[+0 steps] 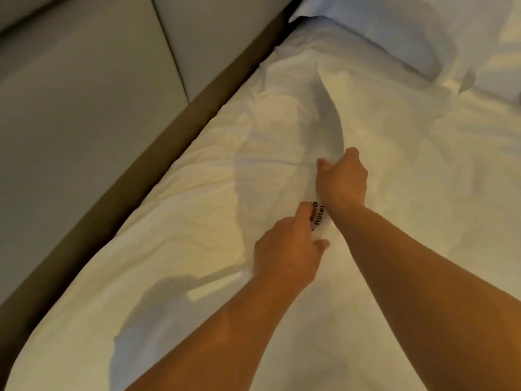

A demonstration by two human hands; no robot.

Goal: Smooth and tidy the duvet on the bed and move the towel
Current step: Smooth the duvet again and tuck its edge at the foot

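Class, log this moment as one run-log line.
left hand: grips duvet | right hand: grips raised fold | pillow: at head

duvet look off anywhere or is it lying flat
Not flat: the duvet is pinched into a raised ridge between the left hand and right hand, running toward the pillow, with wrinkles spreading left.

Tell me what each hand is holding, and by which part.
Both grip the white fabric duvet along one raised fold: right hand further up, left hand nearer, beside the printed "Hotel" marking.
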